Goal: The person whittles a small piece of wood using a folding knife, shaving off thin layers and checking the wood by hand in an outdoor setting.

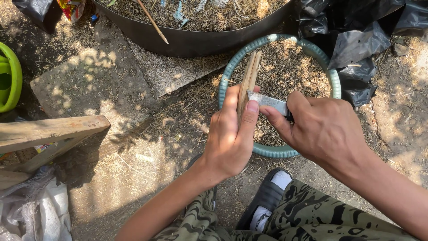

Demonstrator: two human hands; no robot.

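Observation:
My left hand (232, 134) grips a thin strip of pale wood (249, 76), held upright and tilted away, its top end split in two. My right hand (325, 129) holds a knife; its flat metal blade (269, 101) lies crosswise against the strip, right by my left thumb. Both hands hover over a round teal basin (332, 80) filled with dry husks and shavings.
A large dark tub (196, 42) of husks with a thin stick in it stands beyond. Black plastic bags (356, 44) lie at the right, a green container (11, 76) at the left, wooden boards (49, 129) and a white sack (40, 209) at lower left. My camouflage trousers and a black sandal (267, 196) show below.

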